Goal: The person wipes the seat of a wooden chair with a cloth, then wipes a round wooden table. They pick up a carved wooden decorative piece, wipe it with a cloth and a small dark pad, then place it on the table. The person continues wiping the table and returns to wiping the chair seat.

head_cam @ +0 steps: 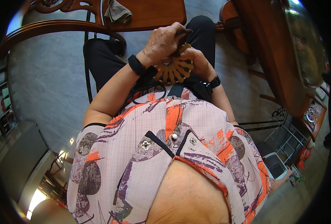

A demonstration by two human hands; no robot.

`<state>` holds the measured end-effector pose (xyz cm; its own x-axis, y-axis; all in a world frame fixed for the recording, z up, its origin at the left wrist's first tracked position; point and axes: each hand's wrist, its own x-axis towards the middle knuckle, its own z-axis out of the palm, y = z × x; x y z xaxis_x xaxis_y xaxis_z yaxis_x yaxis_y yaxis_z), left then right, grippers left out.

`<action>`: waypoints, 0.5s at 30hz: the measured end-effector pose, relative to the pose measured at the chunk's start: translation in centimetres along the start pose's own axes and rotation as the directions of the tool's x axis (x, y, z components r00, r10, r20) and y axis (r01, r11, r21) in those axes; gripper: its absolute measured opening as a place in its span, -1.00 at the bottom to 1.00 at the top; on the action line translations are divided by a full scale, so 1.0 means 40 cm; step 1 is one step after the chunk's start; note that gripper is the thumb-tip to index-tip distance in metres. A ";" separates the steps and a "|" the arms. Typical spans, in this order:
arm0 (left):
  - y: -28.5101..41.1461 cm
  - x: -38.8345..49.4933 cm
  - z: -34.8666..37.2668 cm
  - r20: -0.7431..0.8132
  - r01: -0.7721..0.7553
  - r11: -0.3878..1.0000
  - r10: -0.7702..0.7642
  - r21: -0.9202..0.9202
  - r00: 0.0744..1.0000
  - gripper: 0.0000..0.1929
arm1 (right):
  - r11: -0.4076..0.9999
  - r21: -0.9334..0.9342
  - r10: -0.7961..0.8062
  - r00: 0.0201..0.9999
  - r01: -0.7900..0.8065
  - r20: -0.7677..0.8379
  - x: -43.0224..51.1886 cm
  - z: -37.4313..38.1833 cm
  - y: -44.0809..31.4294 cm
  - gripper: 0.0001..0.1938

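Observation:
Above my lap, both hands work close together on a ring of amber-brown slats (176,70) with rounded ends, fanned out like a bird's-nest hair clip. My left hand (162,42) is closed around a dark brown piece (182,40) at the top of the ring. Whether that piece belongs to the ring I cannot tell. On the ring's right side, my right hand (197,60) pinches the slats between thumb and fingers. The ring's upper part is partly hidden by the hands. Each wrist wears a black band, and a black cable loop (148,93) lies at my waist.
Ahead stands a wooden chair seat (154,14) with a grey cloth (118,12) on it. A curved wooden armrest (59,26) reaches near my left knee. To the right is a large wooden table (272,56). A pale basket (276,165) sits low at right.

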<state>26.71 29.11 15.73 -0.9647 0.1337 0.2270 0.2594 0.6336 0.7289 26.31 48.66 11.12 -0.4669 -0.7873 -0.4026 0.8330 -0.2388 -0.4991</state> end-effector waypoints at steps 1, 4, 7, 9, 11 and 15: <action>-0.015 0.005 0.002 -0.066 0.022 0.999 -0.024 -0.030 0.998 -0.81 | 1.000 -0.013 0.015 1.000 -0.015 0.016 0.003 0.012 -0.005 -0.57; -0.085 0.019 -0.023 -0.250 0.037 0.999 -0.043 -0.029 0.967 -0.78 | 1.000 0.013 0.018 0.999 -0.018 -0.040 0.002 0.045 -0.013 -0.58; -0.182 0.008 -0.124 -0.269 0.189 0.965 -0.135 0.183 0.954 -0.73 | 0.997 0.060 -0.045 0.999 0.045 -0.001 -0.015 0.052 -0.020 -0.59; -0.203 -0.006 -0.166 -0.367 0.235 0.972 -0.207 0.032 0.907 -0.69 | 0.991 0.096 -0.091 0.994 0.096 -0.056 -0.030 0.036 -0.029 -0.59; -0.190 -0.013 -0.196 -0.272 0.213 0.966 -0.247 -0.149 0.930 -0.70 | 0.976 0.163 -0.141 0.990 0.144 -0.031 -0.032 0.015 -0.034 -0.61; -0.098 -0.033 -0.149 -0.075 -0.022 0.948 -0.002 -0.317 0.997 -0.64 | 0.970 0.203 -0.143 0.990 0.137 0.013 -0.021 -0.017 -0.029 -0.58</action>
<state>27.23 21.92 16.41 -0.9591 0.0751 0.2730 0.2815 0.3559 0.8911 25.51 49.98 11.52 -0.5771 -0.7525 -0.3172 0.8038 -0.4548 -0.3835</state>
